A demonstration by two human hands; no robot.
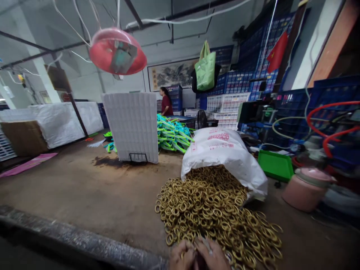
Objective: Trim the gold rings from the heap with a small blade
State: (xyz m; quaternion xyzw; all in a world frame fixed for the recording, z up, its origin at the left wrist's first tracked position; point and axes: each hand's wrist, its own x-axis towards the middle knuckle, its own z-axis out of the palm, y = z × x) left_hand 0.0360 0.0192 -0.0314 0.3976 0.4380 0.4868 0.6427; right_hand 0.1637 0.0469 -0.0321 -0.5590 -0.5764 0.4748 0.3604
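Note:
At the bottom edge, my left hand [181, 256] is closed, with its fingers curled inward. A small gold-coloured bit shows at its fingers, too little to name. My right hand [212, 256] is close beside it, fingers bent and closed. A narrow greyish strip [208, 245] shows among its fingers; I cannot make out its kind. Both hands meet at the near edge of a heap of brass-coloured rings [208, 210]. The rings spill from the mouth of a white woven sack [222, 146] lying on its side on the table [84, 191].
A white ribbed panel [132, 127] stands upright in a wire holder. Behind it lie green and blue pieces [174, 135]. A red lamp [118, 52] hangs overhead. On the right are a green tray [275, 165] and a pink pot [306, 189]. A person [166, 103] is farther back.

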